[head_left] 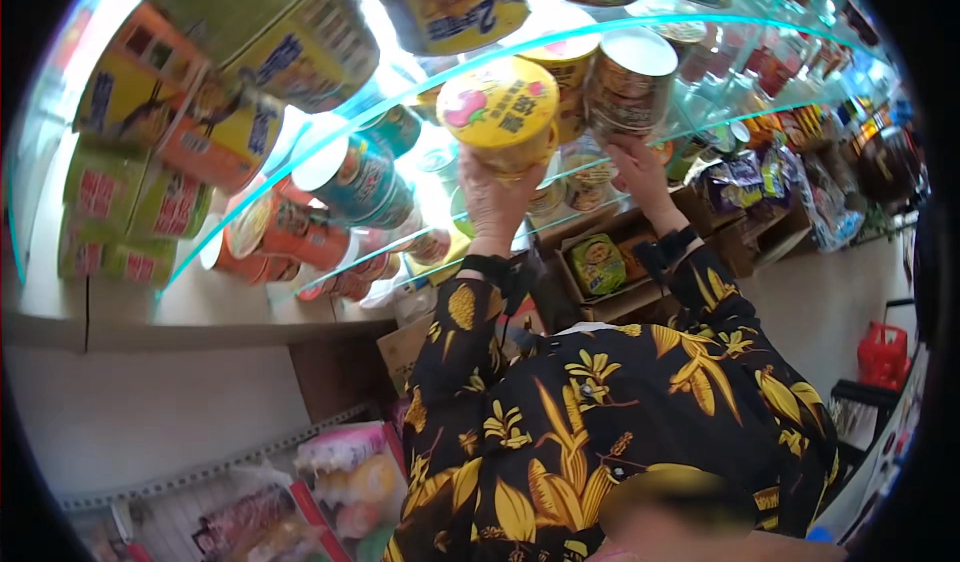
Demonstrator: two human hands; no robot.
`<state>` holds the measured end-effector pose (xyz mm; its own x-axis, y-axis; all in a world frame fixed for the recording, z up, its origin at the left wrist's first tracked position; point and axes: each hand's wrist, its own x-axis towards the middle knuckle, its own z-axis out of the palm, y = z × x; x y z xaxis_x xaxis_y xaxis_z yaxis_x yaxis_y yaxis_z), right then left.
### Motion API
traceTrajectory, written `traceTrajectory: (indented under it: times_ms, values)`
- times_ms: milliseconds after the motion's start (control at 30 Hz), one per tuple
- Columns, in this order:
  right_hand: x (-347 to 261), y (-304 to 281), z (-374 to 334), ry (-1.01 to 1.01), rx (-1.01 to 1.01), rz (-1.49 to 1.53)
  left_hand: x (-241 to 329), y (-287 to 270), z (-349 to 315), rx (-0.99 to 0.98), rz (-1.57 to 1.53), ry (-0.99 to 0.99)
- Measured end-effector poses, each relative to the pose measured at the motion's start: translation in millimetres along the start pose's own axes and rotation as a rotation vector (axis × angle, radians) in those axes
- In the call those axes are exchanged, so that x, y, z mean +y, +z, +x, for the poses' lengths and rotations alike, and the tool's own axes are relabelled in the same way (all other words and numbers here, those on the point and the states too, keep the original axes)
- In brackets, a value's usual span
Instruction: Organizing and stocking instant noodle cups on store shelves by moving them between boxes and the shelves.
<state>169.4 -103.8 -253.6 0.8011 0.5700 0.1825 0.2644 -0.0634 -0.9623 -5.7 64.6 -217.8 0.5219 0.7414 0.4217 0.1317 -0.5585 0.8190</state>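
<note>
My left hand (497, 202) grips a yellow noodle cup (505, 112) from below, its lid tilted toward me at the front of the glass shelf. To the right, my right hand (640, 180) is closed at the lower part of a brown noodle cup (632, 82) with a white lid. Behind these two, another yellow cup (568, 57) stands on the shelf. A row of teal cups (362, 187) and orange cups (300, 230) stands to the left.
Glass shelf edges (420, 82) cross in front of me, with large noodle tubs (450, 7) above. Stacked green packs (135, 197) fill the left. Below are an open cardboard box (610, 302) with cups, bagged snacks (745, 182) and a red basket (882, 354).
</note>
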Motion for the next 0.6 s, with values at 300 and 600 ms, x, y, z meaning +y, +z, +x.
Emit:
traceTrajectory:
  times_ms: [300, 600]
  values:
    - [-22, 18, -24, 0.053, -0.224, 0.075, -4, -20, -11, 0.127, 0.178, 0.042]
    - [-54, 57, -75, 0.094, -0.734, -0.08, -72, -102, -52, 0.313, -0.102, -0.087]
